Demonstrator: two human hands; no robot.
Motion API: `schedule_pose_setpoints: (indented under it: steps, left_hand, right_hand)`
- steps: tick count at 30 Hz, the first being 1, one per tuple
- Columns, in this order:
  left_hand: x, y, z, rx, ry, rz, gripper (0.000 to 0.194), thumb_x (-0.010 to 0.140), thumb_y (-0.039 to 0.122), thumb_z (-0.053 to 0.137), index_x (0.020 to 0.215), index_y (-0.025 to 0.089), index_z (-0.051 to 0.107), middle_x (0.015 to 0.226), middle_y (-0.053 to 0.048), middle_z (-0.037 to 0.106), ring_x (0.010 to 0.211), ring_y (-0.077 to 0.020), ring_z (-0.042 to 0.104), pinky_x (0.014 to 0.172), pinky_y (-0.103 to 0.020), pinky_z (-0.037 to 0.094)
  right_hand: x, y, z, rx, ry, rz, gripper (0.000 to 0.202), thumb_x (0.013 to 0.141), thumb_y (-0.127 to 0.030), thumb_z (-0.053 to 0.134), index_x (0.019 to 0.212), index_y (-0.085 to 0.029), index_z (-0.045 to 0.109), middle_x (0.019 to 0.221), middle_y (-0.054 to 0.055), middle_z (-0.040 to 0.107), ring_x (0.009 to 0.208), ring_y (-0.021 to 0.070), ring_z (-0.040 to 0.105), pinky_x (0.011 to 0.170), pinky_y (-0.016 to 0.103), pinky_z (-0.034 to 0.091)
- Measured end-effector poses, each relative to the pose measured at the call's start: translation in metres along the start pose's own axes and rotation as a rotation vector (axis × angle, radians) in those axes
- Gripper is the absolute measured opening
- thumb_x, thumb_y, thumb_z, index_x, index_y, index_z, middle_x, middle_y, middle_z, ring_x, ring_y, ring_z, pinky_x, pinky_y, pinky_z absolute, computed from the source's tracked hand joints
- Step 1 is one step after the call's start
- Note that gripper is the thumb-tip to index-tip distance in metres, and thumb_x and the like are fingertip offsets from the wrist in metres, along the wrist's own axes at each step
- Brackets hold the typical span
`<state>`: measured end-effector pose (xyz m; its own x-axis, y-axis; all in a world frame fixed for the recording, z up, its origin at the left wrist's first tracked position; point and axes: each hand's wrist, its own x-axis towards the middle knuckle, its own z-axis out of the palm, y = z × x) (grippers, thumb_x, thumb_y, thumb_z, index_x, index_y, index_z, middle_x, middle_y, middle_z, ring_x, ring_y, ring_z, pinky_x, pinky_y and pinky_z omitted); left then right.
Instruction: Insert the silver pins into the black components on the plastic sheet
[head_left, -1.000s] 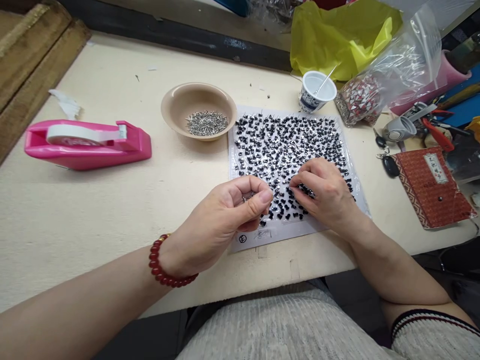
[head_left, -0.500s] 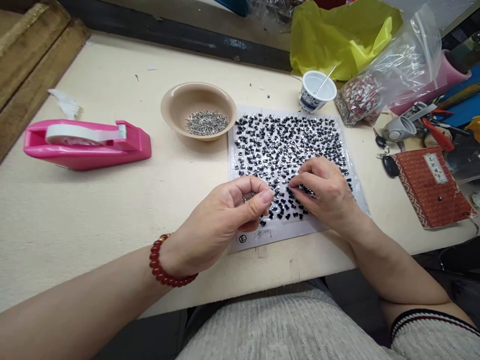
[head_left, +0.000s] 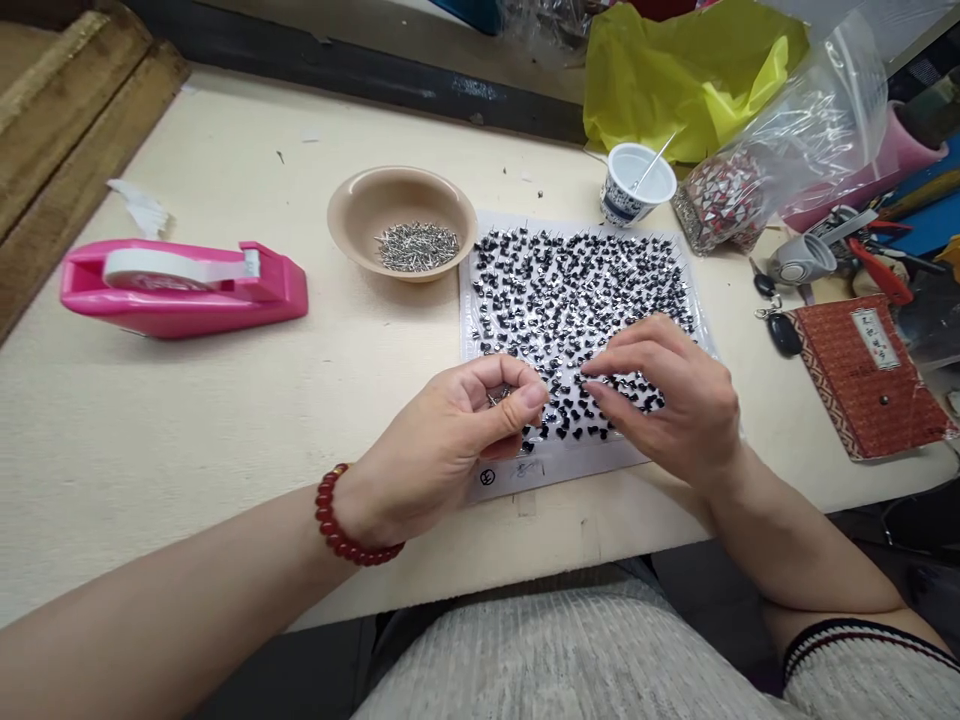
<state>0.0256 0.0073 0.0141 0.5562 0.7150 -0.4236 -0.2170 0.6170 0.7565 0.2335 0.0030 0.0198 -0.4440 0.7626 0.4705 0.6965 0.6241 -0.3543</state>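
A white sheet [head_left: 559, 470] covered with rows of small black pieces [head_left: 566, 270], many with thin metal pins standing up, lies on the table. My left hand [head_left: 457, 420] is curled closed over the sheet's left front part, with small metal pins [head_left: 495, 398] showing inside the fingers. My right hand [head_left: 667, 400] is over the sheet's right front part, thumb and forefinger apart, with nothing visible between them. Beyond my left hand, a beige bowl [head_left: 356, 225] holds a heap of metal pins [head_left: 417, 247].
A pink tape dispenser [head_left: 187, 315] is at the left. A white patterned cup [head_left: 622, 205] stands behind the sheet, near a yellow bag [head_left: 645, 80] and a clear bag of red and silver pieces [head_left: 724, 195]. A red pouch [head_left: 870, 390] lies right.
My right thumb and forefinger have spread apart, and the hand has drawn slightly back to the right. My left hand stays curled around the pins. The view has shifted slightly.
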Motion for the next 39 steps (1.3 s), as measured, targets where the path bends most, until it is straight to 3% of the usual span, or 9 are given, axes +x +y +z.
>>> schedule_pose_setpoints:
  steps: [6, 12, 19, 23, 26, 30, 34, 39]
  left_hand:
    - [0.0, -0.005, 0.0, -0.033, -0.049, -0.066, 0.025, 0.079, 0.031, 0.072, 0.07, 0.012, 0.058, 0.059, 0.005, 0.054, 0.046, -0.0021, 0.033, 0.042, -0.014, 0.025]
    - [0.002, -0.007, 0.0, -0.085, -0.082, -0.109, 0.024, 0.081, 0.028, 0.071, 0.071, 0.011, 0.057, 0.067, 0.0, 0.061, 0.045, -0.0006, 0.034, 0.039, -0.012, 0.022]
    - [0.001, -0.005, 0.004, -0.216, -0.131, -0.149, 0.023, 0.092, 0.023, 0.054, 0.073, 0.011, 0.056, 0.061, 0.003, 0.046, 0.049, -0.0033, 0.033, 0.044, -0.012, 0.032]
    - [0.002, -0.001, 0.003, -0.21, -0.092, -0.12, 0.025, 0.094, 0.025, 0.052, 0.072, 0.012, 0.054, 0.058, 0.004, 0.043, 0.047, -0.0041, 0.03, 0.043, -0.012, 0.031]
    - [0.002, 0.003, 0.001, -0.2, -0.045, -0.059, 0.029, 0.095, 0.025, 0.048, 0.069, 0.013, 0.051, 0.061, 0.003, 0.042, 0.048, -0.0045, 0.029, 0.042, -0.013, 0.029]
    - [0.001, 0.006, 0.0, -0.191, -0.031, 0.02, 0.036, 0.097, 0.029, 0.043, 0.064, 0.014, 0.044, 0.06, 0.004, 0.038, 0.047, -0.0054, 0.021, 0.041, -0.015, 0.023]
    - [0.0, 0.007, -0.001, -0.148, -0.033, 0.039, 0.04, 0.097, 0.033, 0.041, 0.061, 0.015, 0.041, 0.058, 0.004, 0.035, 0.046, -0.0062, 0.019, 0.041, -0.017, 0.02]
    - [-0.001, 0.005, 0.0, -0.161, -0.041, 0.099, 0.031, 0.096, 0.025, 0.044, 0.067, 0.014, 0.045, 0.067, 0.002, 0.042, 0.049, -0.0055, 0.022, 0.043, -0.016, 0.024]
  right_hand:
    - [0.0, -0.02, 0.009, 0.301, 0.055, -0.085, 0.012, 0.082, -0.018, 0.066, 0.092, -0.016, 0.062, 0.078, 0.005, 0.065, 0.075, 0.015, 0.06, 0.069, 0.032, 0.051]
    - [0.0, -0.021, 0.012, 0.338, 0.042, -0.086, 0.007, 0.083, -0.009, 0.062, 0.087, -0.014, 0.06, 0.075, 0.005, 0.064, 0.074, 0.0142, 0.058, 0.067, 0.03, 0.05]
    - [-0.001, -0.021, 0.013, 0.367, -0.005, -0.114, 0.005, 0.088, -0.012, 0.054, 0.085, -0.015, 0.055, 0.075, 0.004, 0.061, 0.075, 0.014, 0.055, 0.072, 0.032, 0.047]
    - [0.0, -0.017, 0.01, 0.461, 0.066, -0.061, 0.005, 0.088, -0.012, 0.053, 0.085, -0.016, 0.053, 0.075, 0.002, 0.056, 0.073, 0.0127, 0.053, 0.069, 0.03, 0.045]
    - [-0.001, -0.009, 0.008, 0.279, 0.085, -0.028, 0.008, 0.086, -0.01, 0.054, 0.084, -0.017, 0.053, 0.074, 0.002, 0.056, 0.073, 0.0135, 0.052, 0.069, 0.031, 0.043]
    - [-0.004, 0.0, 0.01, -0.115, -0.078, -0.025, 0.007, 0.088, -0.013, 0.054, 0.082, -0.017, 0.055, 0.082, 0.005, 0.061, 0.081, 0.0175, 0.054, 0.075, 0.036, 0.04]
    - [-0.008, 0.003, 0.012, -0.159, -0.174, -0.053, 0.01, 0.088, -0.012, 0.052, 0.081, -0.014, 0.058, 0.085, 0.008, 0.058, 0.083, 0.0182, 0.052, 0.072, 0.034, 0.04]
    - [-0.012, 0.005, 0.011, -0.182, -0.208, -0.078, 0.009, 0.087, -0.009, 0.053, 0.081, -0.014, 0.058, 0.085, 0.008, 0.059, 0.083, 0.018, 0.052, 0.072, 0.033, 0.04]
